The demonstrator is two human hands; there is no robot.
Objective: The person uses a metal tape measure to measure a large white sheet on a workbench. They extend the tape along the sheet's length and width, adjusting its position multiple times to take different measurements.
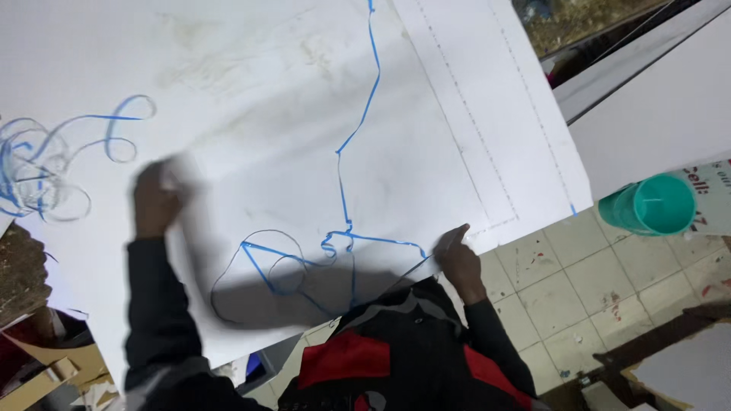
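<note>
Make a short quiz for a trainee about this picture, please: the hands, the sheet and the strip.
1. True or false: the right hand touches the near edge of the white sheet.
2. What colour is the thin strip lying across the sheet?
3. Where is the teal cup? A) on the sheet B) beyond the sheet's right edge C) in the left hand

Key
1. True; its fingers rest at the edge.
2. Blue.
3. B. The left hand lies on the sheet, blurred; whether it holds anything cannot be told.
</note>
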